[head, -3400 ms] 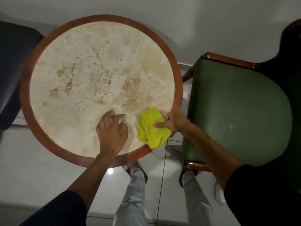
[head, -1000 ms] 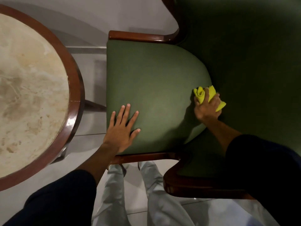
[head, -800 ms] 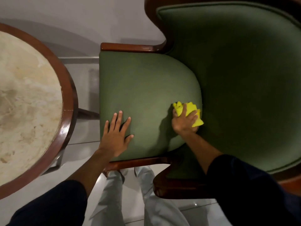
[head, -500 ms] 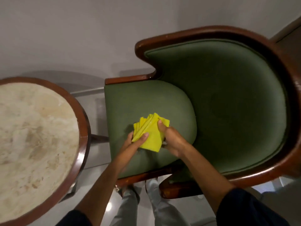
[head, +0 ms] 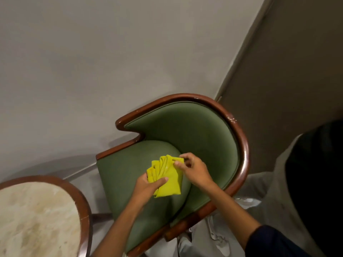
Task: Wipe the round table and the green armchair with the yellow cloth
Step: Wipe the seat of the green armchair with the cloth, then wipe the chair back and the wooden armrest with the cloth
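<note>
Both hands hold the yellow cloth (head: 167,177) over the seat of the green armchair (head: 200,134). The left hand (head: 146,186) is closed on the cloth's near left side, thumb pressed across the top of the folds. The right hand (head: 193,169) pinches the far corner between thumb and fingertips. The cloth is folded in several layers that fan out toward the left. The round tabletop (head: 37,217) sits at the near left, just beside the armchair.

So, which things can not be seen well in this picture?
- Round table: head view, cut off by left and bottom edges.
- Green armchair seat: partly covered by the yellow cloth, left hand and right hand.
- Chair legs: hidden under the seat.
</note>
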Motion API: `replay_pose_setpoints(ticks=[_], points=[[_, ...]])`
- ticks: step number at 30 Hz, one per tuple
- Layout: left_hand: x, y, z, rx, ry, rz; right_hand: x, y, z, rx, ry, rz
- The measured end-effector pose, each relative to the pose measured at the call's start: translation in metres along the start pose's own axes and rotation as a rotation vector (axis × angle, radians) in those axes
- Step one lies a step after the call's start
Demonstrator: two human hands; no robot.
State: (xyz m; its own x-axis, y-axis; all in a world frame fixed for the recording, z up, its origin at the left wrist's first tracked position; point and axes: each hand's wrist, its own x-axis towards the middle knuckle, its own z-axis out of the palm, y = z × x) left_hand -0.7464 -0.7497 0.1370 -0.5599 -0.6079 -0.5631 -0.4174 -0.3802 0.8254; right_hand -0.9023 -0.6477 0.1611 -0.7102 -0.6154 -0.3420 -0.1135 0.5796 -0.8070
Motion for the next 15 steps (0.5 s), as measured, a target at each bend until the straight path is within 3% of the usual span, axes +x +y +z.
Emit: replay_pose_setpoints(ticks=[3,7,11,15], points=[[0.012,0.015,0.017,0.104,0.115,0.06,0.019,0.006,-0.027,-0.234,0.32,-0.067],[0.021,0.028,0.067,0.269,0.171,0.149,0.033,0.028,-0.069,-0.454,0.593,0.036],[0.032,0.033,0.119,0.421,0.189,0.268,0.043,0.054,-0.087,-0.442,0.722,0.181],[0.048,0.04,0.154,0.535,0.193,0.365,0.061,0.074,-0.092,-0.402,0.629,0.288]])
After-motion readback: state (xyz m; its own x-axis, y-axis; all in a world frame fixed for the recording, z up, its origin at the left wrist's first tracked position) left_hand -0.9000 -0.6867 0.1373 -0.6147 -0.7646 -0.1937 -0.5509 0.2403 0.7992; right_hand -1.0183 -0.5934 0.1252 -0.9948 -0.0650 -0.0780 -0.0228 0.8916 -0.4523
